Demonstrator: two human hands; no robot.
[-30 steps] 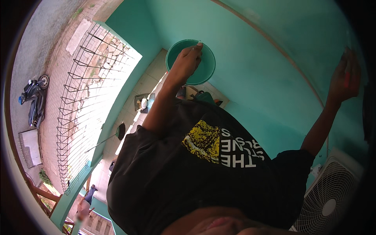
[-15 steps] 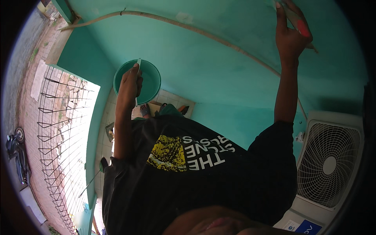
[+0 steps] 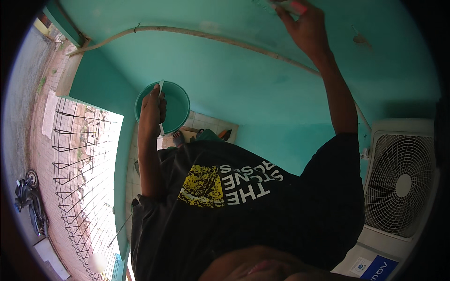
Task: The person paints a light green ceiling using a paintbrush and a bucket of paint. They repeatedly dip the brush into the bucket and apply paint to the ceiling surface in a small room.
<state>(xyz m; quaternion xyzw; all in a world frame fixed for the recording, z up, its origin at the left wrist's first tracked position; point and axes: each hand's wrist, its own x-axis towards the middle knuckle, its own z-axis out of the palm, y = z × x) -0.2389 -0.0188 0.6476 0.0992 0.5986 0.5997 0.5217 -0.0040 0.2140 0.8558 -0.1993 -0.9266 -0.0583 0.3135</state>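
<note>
My left hand (image 3: 153, 107) is closed round the pale handle (image 3: 162, 85) of a round green bucket (image 3: 183, 104), which hangs in front of me at the left. The inside of the bucket looks green; I cannot make out what it holds. Raised at the top right, my right hand (image 3: 307, 28) grips a pale handled tool with a red end (image 3: 297, 6), like a paintbrush. Its working end is close to the green wall (image 3: 225, 65), by a lighter streaky patch, and is too small to see well.
A corrugated hose (image 3: 197, 33) runs across the wall, near a flaked spot (image 3: 361, 38). To my right stands an outdoor air-conditioner unit (image 3: 403, 185). A wire fence (image 3: 82, 159) is at the left, with a motorbike (image 3: 32, 201) beyond. My feet (image 3: 178, 137) stand below the bucket.
My right hand has moved left along the wall with the tool, uncovering the flaked spot. The bucket stays in my left hand, slightly lower in view.
</note>
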